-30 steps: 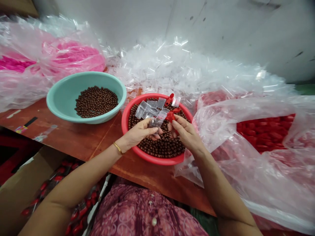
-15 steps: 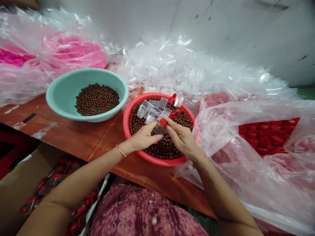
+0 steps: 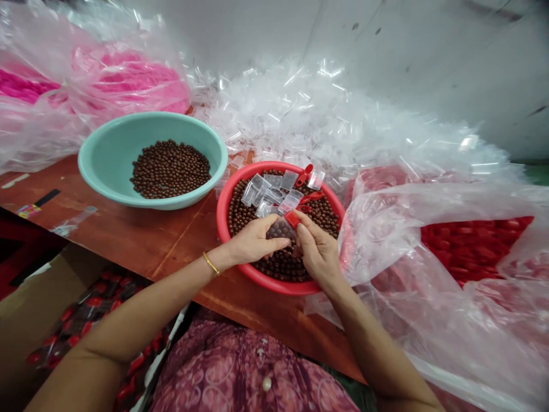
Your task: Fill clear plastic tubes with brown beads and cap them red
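Over the red basin [image 3: 223, 214], my left hand [image 3: 256, 239] is closed around a small clear plastic box [image 3: 279, 230] with brown balls showing through it. My right hand [image 3: 316, 247] pinches a red cap [image 3: 292, 218] at the box's upper right end. Whether the cap is fully seated I cannot tell. Brown balls [image 3: 285, 268] fill the basin. On them lie several clear plastic boxes [image 3: 274, 186] and red scoop-like pieces [image 3: 304, 174], just beyond my fingers.
A teal basin [image 3: 100, 186] with brown balls stands at left. Behind lies a heap of clear plastic boxes [image 3: 300, 114] along the wall. Bags of red caps [image 3: 472, 246] are at right, pink pieces [image 3: 132, 86] at far left. A carton [image 3: 30, 297] of red-capped boxes sits below the table edge.
My right hand has tilted and shifted slightly down around the red cap, and the clear box sits a little lower and further right. The whole view has shifted slightly.
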Motion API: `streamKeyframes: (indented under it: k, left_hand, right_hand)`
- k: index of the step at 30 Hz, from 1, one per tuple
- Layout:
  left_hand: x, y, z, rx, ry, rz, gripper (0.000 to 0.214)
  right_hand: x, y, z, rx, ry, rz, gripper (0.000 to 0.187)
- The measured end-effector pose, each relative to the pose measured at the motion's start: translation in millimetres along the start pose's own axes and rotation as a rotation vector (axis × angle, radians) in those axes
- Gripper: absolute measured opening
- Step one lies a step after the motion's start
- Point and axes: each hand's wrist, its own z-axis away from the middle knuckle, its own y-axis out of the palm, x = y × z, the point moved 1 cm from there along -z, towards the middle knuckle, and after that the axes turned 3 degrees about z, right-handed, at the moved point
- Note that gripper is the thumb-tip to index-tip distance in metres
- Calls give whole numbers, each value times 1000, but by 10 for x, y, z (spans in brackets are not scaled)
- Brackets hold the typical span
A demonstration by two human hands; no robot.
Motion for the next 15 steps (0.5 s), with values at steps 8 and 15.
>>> streamKeyframes:
  k: [8, 15]
  left_hand:
    - [16, -21, -18, -78, 72, -78, 16]
    - [10, -16, -8, -131, 119, -280, 12]
  right_hand:
    - [40, 8, 13, -5, -77, 116, 37]
    - [47, -13, -9, 29, -65, 129, 36]
